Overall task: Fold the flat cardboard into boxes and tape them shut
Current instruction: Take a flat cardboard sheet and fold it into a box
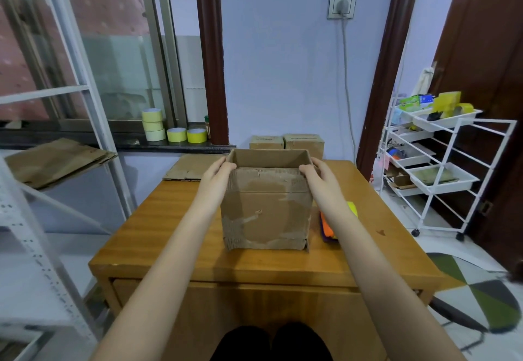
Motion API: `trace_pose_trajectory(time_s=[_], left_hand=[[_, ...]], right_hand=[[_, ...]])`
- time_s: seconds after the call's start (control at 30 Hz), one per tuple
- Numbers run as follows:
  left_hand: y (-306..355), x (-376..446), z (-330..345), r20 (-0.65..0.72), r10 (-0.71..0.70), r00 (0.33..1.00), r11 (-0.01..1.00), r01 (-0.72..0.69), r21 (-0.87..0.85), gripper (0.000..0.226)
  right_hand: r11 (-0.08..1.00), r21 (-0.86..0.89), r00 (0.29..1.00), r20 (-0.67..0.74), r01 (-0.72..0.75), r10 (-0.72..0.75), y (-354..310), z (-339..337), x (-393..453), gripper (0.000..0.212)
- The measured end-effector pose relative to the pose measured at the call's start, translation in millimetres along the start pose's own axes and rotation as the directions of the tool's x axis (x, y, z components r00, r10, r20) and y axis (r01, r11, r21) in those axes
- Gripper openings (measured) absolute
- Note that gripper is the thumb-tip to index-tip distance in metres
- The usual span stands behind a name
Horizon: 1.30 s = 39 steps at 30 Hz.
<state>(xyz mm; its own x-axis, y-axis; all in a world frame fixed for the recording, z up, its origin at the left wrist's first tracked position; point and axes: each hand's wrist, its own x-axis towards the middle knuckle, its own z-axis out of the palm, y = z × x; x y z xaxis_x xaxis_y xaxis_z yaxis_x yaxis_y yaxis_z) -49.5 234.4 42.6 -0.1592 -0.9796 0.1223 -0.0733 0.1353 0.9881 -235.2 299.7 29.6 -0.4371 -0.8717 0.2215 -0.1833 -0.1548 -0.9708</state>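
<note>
Head camera: both hands, left (218, 175) and right (317, 175), grip the top side edges of an open cardboard box (267, 210) standing upright on the wooden counter (158, 236).

No text, label or number can be read. Faint dark marks on the far-left closed carton (266, 142) and print on the green packet (410, 102) at right are too blurred.
</note>
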Motion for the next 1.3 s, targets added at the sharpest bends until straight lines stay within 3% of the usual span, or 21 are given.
trace_pose_trajectory(time_s=[0.3,0.47,0.6,0.67,0.73,0.83,0.9,1.0,1.1,1.2,1.23,1.3], left_hand=[[-10,4,-7,0.132,0.005,0.991,0.998,-0.012,0.056,0.054],[-36,31,-19,0.357,-0.004,0.934,0.966,-0.088,0.243,0.062],[-49,33,-24,0.278,-0.028,0.96,0.963,-0.048,0.264,0.061],[-47,34,-21,0.294,-0.004,0.956,0.923,-0.109,0.368,0.055],[-48,34,-24,0.36,0.044,0.932,0.913,-0.184,0.364,0.054],[-57,32,-31,0.433,0.047,0.9,0.948,-0.176,0.263,0.05],[-54,36,-28,0.417,0.02,0.909,0.964,-0.128,0.234,0.054],[-31,37,-11,0.29,-0.065,0.955,0.972,-0.006,0.237,0.079],[-36,24,-17,0.248,-0.098,0.964,0.984,0.057,0.168,0.093],[-38,17,-22,0.22,-0.122,0.968,0.983,0.086,0.163,0.112],[-36,14,-21,0.215,-0.109,0.97,0.983,0.073,0.169,0.11],[-39,12,-19,0.155,-0.041,0.987,0.981,0.011,0.193,0.08]], right_hand=[[0.999,-0.02,0.988,0.155,0.029,-0.026,7,-13,-9,0.056],[0.998,-0.041,0.977,0.211,0.049,-0.04,19,-16,-6,0.057],[0.993,-0.093,0.965,0.259,0.067,-0.041,27,-19,-6,0.052],[0.989,-0.111,0.955,0.291,0.092,-0.056,30,-21,-5,0.048],[0.984,-0.138,0.948,0.311,0.111,-0.063,30,-23,-5,0.049],[0.974,-0.176,0.936,0.343,0.145,-0.077,28,-26,-6,0.068],[0.969,-0.195,0.936,0.344,0.152,-0.078,27,-27,-6,0.075],[0.949,-0.238,0.929,0.352,0.207,-0.115,27,-27,-7,0.075],[0.942,-0.214,0.914,0.37,0.257,-0.165,25,-26,-8,0.033],[0.937,-0.195,0.92,0.328,0.288,-0.215,22,-20,-10,0.025],[0.938,-0.187,0.923,0.311,0.292,-0.226,23,-19,-10,0.025],[0.939,-0.162,0.931,0.26,0.304,-0.257,27,-17,-9,0.026]])
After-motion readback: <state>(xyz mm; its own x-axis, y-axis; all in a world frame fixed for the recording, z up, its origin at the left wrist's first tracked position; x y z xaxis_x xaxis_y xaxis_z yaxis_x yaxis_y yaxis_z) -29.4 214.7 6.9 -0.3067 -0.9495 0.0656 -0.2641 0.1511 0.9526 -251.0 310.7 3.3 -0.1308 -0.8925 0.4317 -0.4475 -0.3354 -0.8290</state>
